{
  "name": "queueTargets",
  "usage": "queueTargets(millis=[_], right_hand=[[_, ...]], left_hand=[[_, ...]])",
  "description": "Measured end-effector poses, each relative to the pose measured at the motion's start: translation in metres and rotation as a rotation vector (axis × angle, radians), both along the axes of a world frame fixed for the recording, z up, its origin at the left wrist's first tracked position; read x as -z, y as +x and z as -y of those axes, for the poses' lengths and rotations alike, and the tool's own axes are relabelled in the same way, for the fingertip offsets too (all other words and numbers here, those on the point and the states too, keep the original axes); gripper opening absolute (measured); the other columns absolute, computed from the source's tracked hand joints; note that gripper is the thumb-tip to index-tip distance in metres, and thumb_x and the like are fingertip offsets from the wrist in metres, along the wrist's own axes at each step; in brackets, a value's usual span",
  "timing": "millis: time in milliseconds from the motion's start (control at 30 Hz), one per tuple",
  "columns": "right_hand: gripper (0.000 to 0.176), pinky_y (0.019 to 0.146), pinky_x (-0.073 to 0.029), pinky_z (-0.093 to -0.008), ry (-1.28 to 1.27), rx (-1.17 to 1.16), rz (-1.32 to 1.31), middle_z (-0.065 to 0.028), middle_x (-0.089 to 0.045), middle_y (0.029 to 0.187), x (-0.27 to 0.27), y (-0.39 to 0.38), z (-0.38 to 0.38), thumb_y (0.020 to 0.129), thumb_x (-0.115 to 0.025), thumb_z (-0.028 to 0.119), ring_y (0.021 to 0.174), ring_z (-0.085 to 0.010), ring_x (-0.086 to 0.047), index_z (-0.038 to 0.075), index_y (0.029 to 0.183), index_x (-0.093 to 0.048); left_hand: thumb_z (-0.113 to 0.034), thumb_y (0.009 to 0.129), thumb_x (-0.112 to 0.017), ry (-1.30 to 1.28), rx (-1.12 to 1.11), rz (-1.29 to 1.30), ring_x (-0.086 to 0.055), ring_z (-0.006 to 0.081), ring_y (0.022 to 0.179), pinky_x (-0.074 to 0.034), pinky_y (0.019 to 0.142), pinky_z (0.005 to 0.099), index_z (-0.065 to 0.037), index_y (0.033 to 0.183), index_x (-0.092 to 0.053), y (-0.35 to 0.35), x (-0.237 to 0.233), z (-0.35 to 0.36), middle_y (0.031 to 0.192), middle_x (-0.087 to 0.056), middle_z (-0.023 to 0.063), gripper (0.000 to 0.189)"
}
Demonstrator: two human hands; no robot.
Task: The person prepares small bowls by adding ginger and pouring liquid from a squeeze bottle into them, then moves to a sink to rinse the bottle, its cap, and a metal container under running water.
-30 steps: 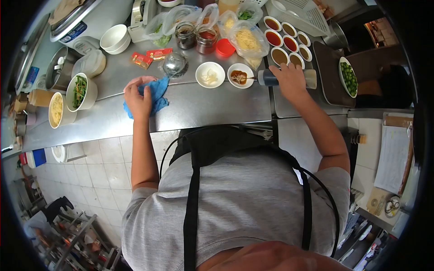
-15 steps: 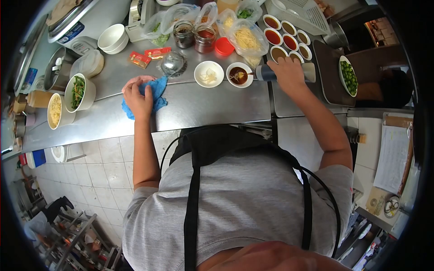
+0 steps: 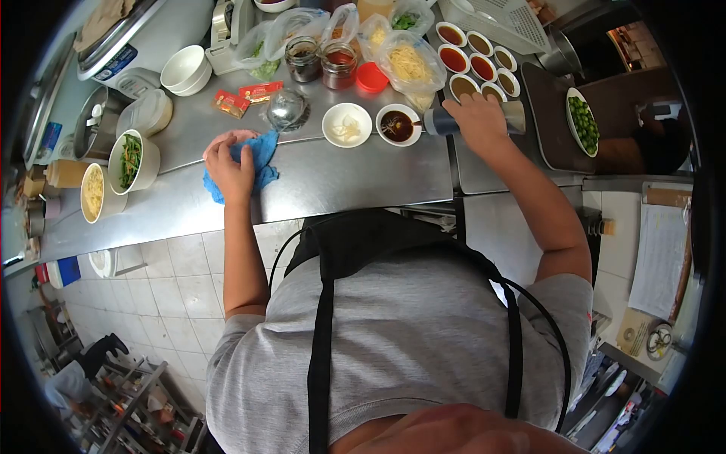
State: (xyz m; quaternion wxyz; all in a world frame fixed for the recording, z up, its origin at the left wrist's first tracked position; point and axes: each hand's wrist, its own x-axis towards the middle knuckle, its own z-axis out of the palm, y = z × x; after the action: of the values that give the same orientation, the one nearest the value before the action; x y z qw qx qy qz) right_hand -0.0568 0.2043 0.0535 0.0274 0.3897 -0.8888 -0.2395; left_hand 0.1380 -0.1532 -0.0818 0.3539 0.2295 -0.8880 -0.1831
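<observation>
In my right hand (image 3: 482, 123) is a squeeze bottle (image 3: 516, 119) with dark contents, tipped onto its side. Its nozzle points left at a small white bowl (image 3: 384, 138), over the rim. Dark brown sauce (image 3: 397, 125) fills much of that bowl, with some pale bits showing in it. Just left of it stands a white bowl with pale pieces (image 3: 347, 125). My left hand (image 3: 231, 166) rests on the counter with its fingers curled over a blue cloth (image 3: 264, 151) and a pink cloth (image 3: 240, 135).
Small bowls of sauce (image 3: 482, 68) stand in rows behind my right hand. Glass jars (image 3: 338, 66), bags of noodles (image 3: 411, 60) and red packets (image 3: 261, 92) line the back. Bowls of greens (image 3: 131, 161) and chopped pale food (image 3: 93, 193) stand left; a tray (image 3: 538, 113) with limes (image 3: 582, 125) lies right.
The dark sauce in the small bowl has risen and covers more of the pale bits. Both hands stay in place; the view has shifted slightly.
</observation>
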Motion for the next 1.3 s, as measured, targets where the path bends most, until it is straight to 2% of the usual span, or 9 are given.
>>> queueTargets(millis=[567, 667, 767, 867, 1067, 1167, 1300], right_hand=[[0.015, 0.071, -0.038, -0.0343, 0.004, 0.007, -0.003, -0.0035, -0.054, 0.083, 0.0, 0.001, -0.001, 0.076, -0.049, 0.012, 0.084, -0.0183, -0.053, 0.016, 0.09, -0.054], [0.034, 0.072, -0.037, -0.0335, 0.034, 0.058, 0.028, -0.0032, -0.055, 0.086, -0.001, 0.001, 0.0, 0.072, -0.052, 0.006, 0.087, -0.0187, -0.053, 0.018, 0.104, -0.054], [0.034, 0.072, -0.038, -0.0337, 0.038, 0.055, 0.013, -0.0031, -0.054, 0.086, -0.002, 0.002, 0.0, 0.072, -0.052, 0.006, 0.087, -0.0188, -0.053, 0.018, 0.105, -0.053], [0.017, 0.072, -0.039, -0.0355, -0.043, 0.011, 0.001, -0.0041, -0.054, 0.083, 0.006, 0.0, -0.007, 0.077, -0.048, 0.011, 0.084, -0.02, -0.054, 0.016, 0.092, -0.053], [0.036, 0.073, -0.038, -0.0368, -0.219, 0.076, 0.116, -0.006, -0.053, 0.088, 0.013, 0.004, -0.011, 0.073, -0.052, 0.007, 0.088, -0.0226, -0.051, 0.019, 0.107, -0.052], [0.052, 0.073, -0.037, -0.0353, -0.291, 0.059, 0.171, -0.0058, -0.051, 0.091, 0.016, 0.011, -0.001, 0.064, -0.059, 0.001, 0.091, -0.0233, -0.049, 0.019, 0.113, -0.049], [0.046, 0.07, -0.035, -0.0341, -0.355, -0.11, 0.085, -0.0045, -0.05, 0.084, 0.019, 0.017, 0.02, 0.067, -0.056, 0.004, 0.085, -0.0221, -0.047, 0.019, 0.11, -0.052]], left_hand=[[-0.02, 0.068, -0.062, 0.017, -0.011, 0.035, -0.044, 0.0301, 0.096, -0.034, 0.084, 0.0388, -0.005, 0.093, -0.058, 0.001, -0.001, -0.001, 0.095, -0.052, 0.0142, 0.03], [-0.02, 0.068, -0.063, 0.019, -0.01, 0.029, -0.044, 0.0302, 0.096, -0.034, 0.084, 0.0386, -0.005, 0.093, -0.058, 0.0, -0.001, -0.001, 0.095, -0.052, 0.014, 0.029], [-0.02, 0.068, -0.063, 0.0, -0.003, 0.018, -0.044, 0.0303, 0.095, -0.034, 0.084, 0.0386, -0.005, 0.092, -0.058, 0.0, -0.001, -0.001, 0.095, -0.052, 0.0138, 0.029], [-0.02, 0.068, -0.063, 0.013, -0.006, 0.025, -0.044, 0.0301, 0.096, -0.034, 0.084, 0.0385, -0.005, 0.092, -0.059, 0.0, -0.001, -0.001, 0.094, -0.052, 0.0137, 0.029], [-0.019, 0.067, -0.063, -0.005, -0.008, 0.012, -0.044, 0.0298, 0.096, -0.034, 0.084, 0.0386, -0.005, 0.091, -0.059, -0.001, -0.003, -0.002, 0.094, -0.052, 0.0131, 0.028], [-0.019, 0.067, -0.063, -0.015, -0.016, 0.02, -0.044, 0.0297, 0.096, -0.034, 0.084, 0.0385, -0.005, 0.091, -0.059, -0.001, -0.002, -0.002, 0.093, -0.052, 0.0129, 0.028], [-0.02, 0.067, -0.063, -0.014, -0.005, 0.008, -0.044, 0.0299, 0.095, -0.035, 0.083, 0.0389, -0.005, 0.09, -0.059, -0.002, 0.0, 0.0, 0.092, -0.053, 0.013, 0.028]])
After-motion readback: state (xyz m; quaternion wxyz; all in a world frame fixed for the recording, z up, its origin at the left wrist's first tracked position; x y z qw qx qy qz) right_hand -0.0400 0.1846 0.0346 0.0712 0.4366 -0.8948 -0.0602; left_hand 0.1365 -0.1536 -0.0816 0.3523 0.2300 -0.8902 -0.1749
